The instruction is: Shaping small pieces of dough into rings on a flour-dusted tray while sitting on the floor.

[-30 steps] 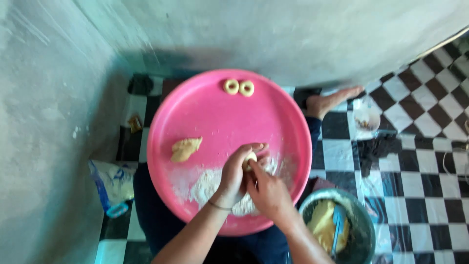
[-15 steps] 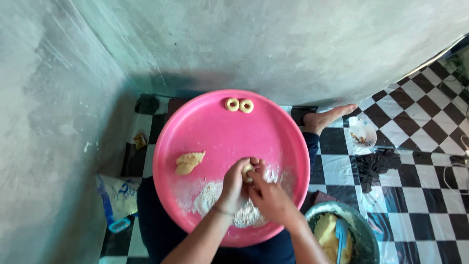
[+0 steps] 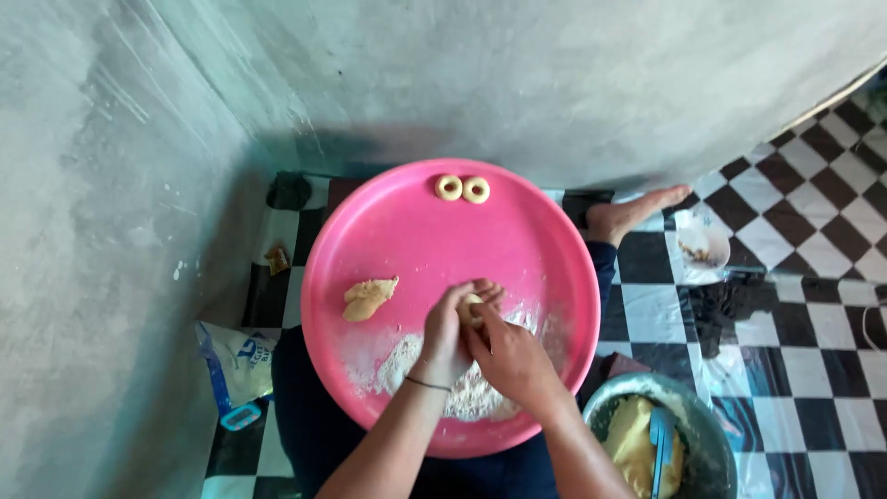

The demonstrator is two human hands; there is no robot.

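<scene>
A large round pink tray rests on my lap. Both hands meet over its lower middle. My left hand and my right hand pinch a small pale piece of dough between their fingertips. Under them lies a heap of white flour. A lump of yellowish dough sits on the tray's left side. Two small dough rings lie side by side at the tray's far edge.
A metal bowl with yellow dough and a blue utensil stands at the lower right. A flour bag lies at the left by the grey wall. My bare foot and a small dish are on the checkered floor.
The view has shifted slightly, so the tray sits a bit lower and more to the right. My hands stay together on the small dough piece, working it with the fingertips.
</scene>
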